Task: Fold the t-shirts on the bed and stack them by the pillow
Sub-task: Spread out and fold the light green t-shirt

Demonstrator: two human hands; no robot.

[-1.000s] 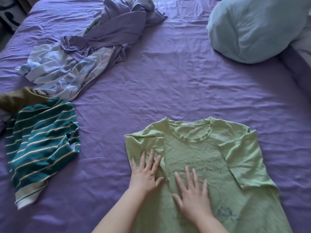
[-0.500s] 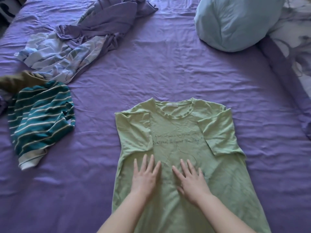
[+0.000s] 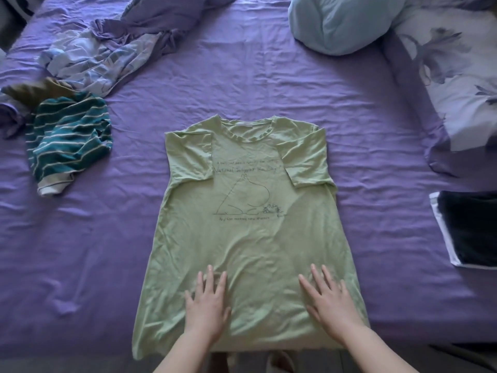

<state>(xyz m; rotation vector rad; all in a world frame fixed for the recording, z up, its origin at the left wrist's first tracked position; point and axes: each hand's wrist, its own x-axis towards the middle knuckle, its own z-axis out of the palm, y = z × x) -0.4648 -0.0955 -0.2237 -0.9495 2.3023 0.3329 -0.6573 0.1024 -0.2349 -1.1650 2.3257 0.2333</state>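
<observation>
A bed covered in a wrinkled purple sheet (image 3: 242, 84) fills the room in front of me, and in its middle, at the near edge, lies a pale green cotton t-shirt (image 3: 250, 232) spread face up, collar pointing away, with a line drawing and handwritten lettering on its chest. Both short sleeves are folded inward onto the body of the shirt. The person's left hand (image 3: 207, 305) lies flat on the lower left part of that green shirt, fingers straight and slightly spread, holding nothing; the right hand (image 3: 329, 302) lies flat the same way on the lower right part, well apart from the other. Left of the green shirt, crumpled on the sheet, is a teal t-shirt with thin cream stripes (image 3: 68, 141), and just beyond it an olive-brown garment (image 3: 32, 91) peeks out. Farther off to the upper left sprawls a rumpled lilac and pale blue floral bedcover (image 3: 113, 47). Beyond the green shirt to the upper right sits a plump light blue pillow (image 3: 341, 22), beside a floral white and purple pillow (image 3: 457, 76). Directly right of the green shirt lies a folded dark garment with a white edge (image 3: 468, 230).
</observation>
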